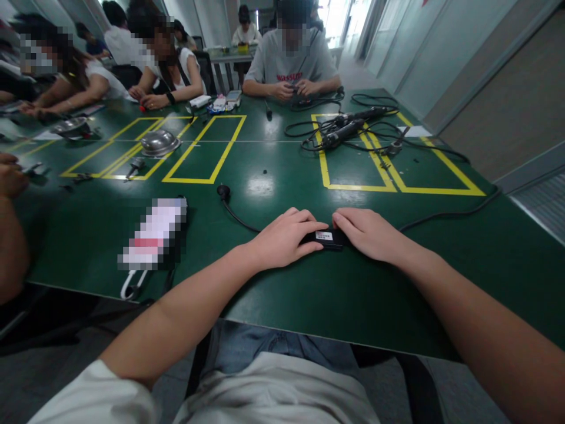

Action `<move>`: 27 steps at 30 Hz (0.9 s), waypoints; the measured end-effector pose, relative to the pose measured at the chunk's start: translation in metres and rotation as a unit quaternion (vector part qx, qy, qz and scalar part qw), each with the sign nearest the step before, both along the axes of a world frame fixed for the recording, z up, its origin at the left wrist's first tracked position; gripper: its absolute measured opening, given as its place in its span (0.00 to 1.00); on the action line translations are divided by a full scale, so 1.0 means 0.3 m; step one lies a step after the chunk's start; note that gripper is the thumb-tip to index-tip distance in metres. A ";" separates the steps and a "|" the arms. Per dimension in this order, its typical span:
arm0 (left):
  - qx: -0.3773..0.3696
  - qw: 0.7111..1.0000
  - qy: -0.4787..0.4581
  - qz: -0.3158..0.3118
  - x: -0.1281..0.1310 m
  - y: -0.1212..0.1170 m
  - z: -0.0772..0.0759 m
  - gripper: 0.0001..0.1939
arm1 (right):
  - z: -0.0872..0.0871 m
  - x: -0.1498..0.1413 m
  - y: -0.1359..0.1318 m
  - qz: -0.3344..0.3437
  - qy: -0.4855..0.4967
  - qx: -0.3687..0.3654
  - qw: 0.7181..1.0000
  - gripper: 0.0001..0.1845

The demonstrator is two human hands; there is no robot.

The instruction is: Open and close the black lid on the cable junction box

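Note:
A black power adapter (336, 238) with a white label lies on the green table in front of me. My left hand (289, 238) grips its left end, thumb on the near side and fingers along the far side. At the other end, my right hand (368, 231) is closed around the adapter, its fingertips mostly hidden beneath. From under my left hand a black cord runs to a plug (223, 192) lying on the table. Beyond my right wrist, another black cable (445, 219) trails toward the table's right edge.
A phone (154, 232) with a white cable lies left. Black electric screwdrivers (344, 134) with tangled cords rest at the back right, over yellow tape outlines. A metal bowl (159, 143) stands back left. Opposite sits a person (291, 65); others sit along the left.

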State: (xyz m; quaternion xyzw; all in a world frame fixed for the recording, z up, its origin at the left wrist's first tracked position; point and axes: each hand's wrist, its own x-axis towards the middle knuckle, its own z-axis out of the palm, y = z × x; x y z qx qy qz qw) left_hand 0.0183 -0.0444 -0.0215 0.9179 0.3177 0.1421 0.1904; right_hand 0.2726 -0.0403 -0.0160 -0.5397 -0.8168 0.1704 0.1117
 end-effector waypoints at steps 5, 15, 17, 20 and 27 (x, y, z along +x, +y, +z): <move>-0.027 0.999 -0.023 0.017 0.000 0.005 -0.004 0.22 | 0.001 0.003 0.000 -0.004 -0.004 -0.012 1.000 0.23; 0.003 0.984 -0.035 0.174 -0.009 0.041 -0.036 0.18 | 0.007 0.019 0.005 0.000 -0.041 -0.020 0.999 0.25; 0.014 0.984 -0.018 0.179 -0.015 0.040 -0.037 0.18 | 0.008 0.013 0.001 -0.002 -0.066 -0.025 0.997 0.27; 0.047 0.976 -0.023 0.213 -0.017 0.029 -0.026 0.21 | 0.010 0.005 -0.004 -0.001 -0.097 -0.027 0.995 0.29; 0.033 0.965 0.129 0.226 -0.001 0.013 0.039 0.29 | 0.009 -0.001 -0.004 0.016 -0.140 -0.006 0.990 0.31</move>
